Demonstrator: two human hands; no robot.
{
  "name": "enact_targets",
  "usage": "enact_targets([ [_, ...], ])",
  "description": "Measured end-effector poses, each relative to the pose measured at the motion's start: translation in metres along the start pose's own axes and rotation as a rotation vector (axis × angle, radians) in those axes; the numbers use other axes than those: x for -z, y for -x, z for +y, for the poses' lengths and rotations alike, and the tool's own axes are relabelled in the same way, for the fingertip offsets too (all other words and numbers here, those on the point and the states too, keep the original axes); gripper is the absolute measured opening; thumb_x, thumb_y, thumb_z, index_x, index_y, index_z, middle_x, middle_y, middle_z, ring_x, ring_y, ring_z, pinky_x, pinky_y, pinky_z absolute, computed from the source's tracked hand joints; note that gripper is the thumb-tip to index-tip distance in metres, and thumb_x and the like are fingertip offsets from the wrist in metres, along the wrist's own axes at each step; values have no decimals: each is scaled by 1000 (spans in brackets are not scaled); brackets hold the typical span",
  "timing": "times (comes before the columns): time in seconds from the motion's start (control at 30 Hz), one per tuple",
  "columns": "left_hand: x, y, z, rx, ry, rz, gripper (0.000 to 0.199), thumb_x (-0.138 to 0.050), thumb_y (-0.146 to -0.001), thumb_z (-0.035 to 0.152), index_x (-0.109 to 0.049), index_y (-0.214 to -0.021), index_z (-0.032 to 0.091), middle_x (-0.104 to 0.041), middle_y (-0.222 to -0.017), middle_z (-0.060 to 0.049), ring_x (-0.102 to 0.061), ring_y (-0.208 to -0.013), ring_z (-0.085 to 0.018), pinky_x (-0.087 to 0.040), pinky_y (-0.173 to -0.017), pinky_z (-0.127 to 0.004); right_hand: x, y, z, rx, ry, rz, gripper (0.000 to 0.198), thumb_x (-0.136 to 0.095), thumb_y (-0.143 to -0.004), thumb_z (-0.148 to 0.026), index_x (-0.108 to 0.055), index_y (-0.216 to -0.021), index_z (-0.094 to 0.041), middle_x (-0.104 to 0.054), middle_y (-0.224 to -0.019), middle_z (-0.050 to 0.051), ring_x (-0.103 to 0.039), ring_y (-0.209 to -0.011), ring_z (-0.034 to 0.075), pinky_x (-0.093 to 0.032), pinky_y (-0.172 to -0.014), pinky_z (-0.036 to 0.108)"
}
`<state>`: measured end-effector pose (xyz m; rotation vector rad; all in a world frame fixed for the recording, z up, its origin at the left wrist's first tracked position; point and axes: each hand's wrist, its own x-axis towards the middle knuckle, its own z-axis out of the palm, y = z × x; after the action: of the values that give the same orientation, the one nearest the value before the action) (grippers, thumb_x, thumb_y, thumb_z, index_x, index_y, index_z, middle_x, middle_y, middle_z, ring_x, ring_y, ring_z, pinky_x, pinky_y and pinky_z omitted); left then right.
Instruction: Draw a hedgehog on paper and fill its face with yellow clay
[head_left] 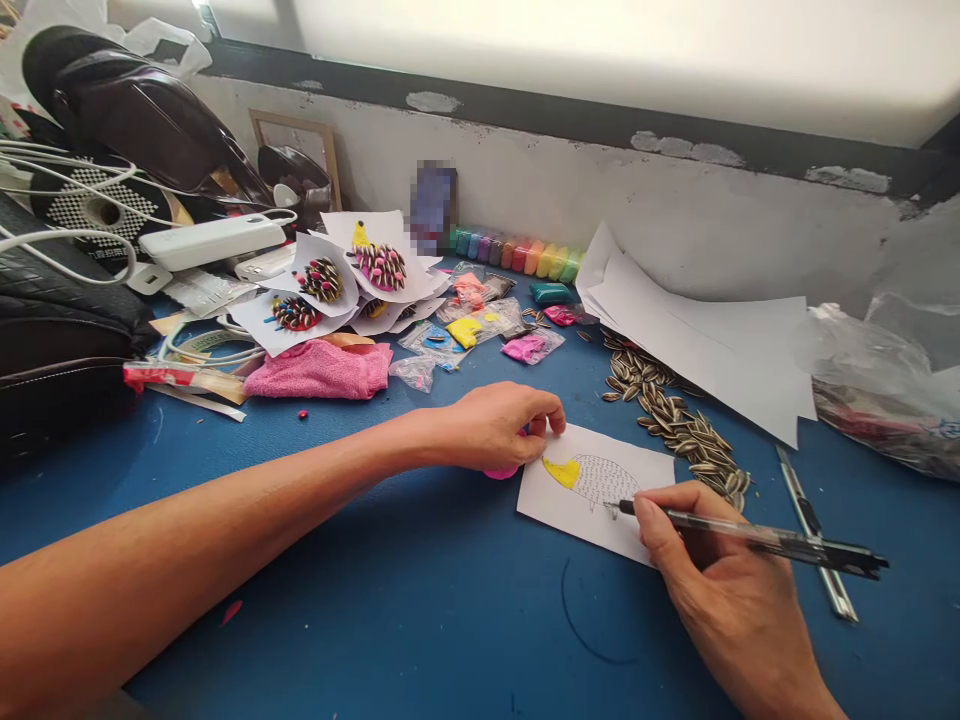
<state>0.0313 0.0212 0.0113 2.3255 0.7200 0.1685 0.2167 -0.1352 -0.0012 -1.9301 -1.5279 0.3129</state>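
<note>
A small white sheet of paper (540,497) lies on the blue table, bearing a line drawing of a hedgehog (604,478) with a yellow clay snout and head. My left hand (499,430) is closed at the sheet's upper left corner, its curled fingers gripping the edge. Something bright pink (501,472) peeks out from beneath that hand. In my right hand (731,590) is a black pen (757,535), its tip at the hedgehog's feet. Sunflower seeds (682,430) lie in a long pile just beyond the sheet.
Several finished hedgehog pictures (386,225) are stacked at the back left, near a pink towel (319,368). Clay packets (465,330) lie mid-table, before a row of coloured clay (517,253). Blank paper (697,330) and a utility knife (814,530) are on the right.
</note>
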Motion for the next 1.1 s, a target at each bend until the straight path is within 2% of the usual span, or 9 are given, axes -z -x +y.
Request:
enact_targets([
  [0.23, 0, 0, 1, -2, -5, 4, 30, -52, -80, 13, -66, -106, 19, -68, -93, 0, -55, -73, -11, -36, -62, -21, 3, -1, -3, -5, -9, 17, 26, -57, -84, -45, -63, -71, -24, -54, -49, -4, -48, -40, 11, -36, -37, 22],
  [0.4, 1, 1, 1, 3, -3, -5, 30, -52, -80, 13, -66, -106, 19, -68, -94, 0, -55, -73, -11, -36, -62, -21, 6, -3, -9, -68, -11, 114, 27, -58, -80, -47, -61, -65, -24, -44, -41, -5, -39, -34, 11, -26, -32, 24],
  [0.53, 1, 1, 0, -3, 2, -9, 29, -53, -80, 13, -66, -106, 18, -68, -94, 0, -56, -74, -11, -36, -62, -21, 6, -1, -6, -66, -1, 101, 26, -58, -80, -47, -62, -67, -24, -49, -44, -4, -43, -37, 12, -31, -34, 24],
  [0.7, -1, 0, -2, -12, 1, -5, 29, -52, -80, 14, -65, -106, 19, -68, -94, 0, -56, -75, -12, -36, -63, -22, 4, -1, -1, -26, 17, 64, 28, -57, -83, -48, -63, -71, -25, -46, -44, -5, -41, -37, 11, -29, -34, 24],
  [0.83, -2, 0, -3, -12, 8, 1, 29, -52, -80, 15, -66, -106, 19, -68, -95, 1, -56, -74, -11, -36, -63, -21, 3, -2, 3, 3, 14, 16, 26, -56, -86, -46, -64, -75, -24, -53, -51, -5, -47, -41, 11, -34, -37, 23],
  [1.1, -2, 0, -3, -12, -1, 7, 28, -53, -81, 16, -66, -106, 19, -67, -95, 1, -55, -73, -11, -36, -62, -22, 3, 1, 13, 24, 56, 24, 26, -55, -88, -46, -64, -77, -24, -52, -51, -5, -46, -43, 11, -34, -38, 23],
])
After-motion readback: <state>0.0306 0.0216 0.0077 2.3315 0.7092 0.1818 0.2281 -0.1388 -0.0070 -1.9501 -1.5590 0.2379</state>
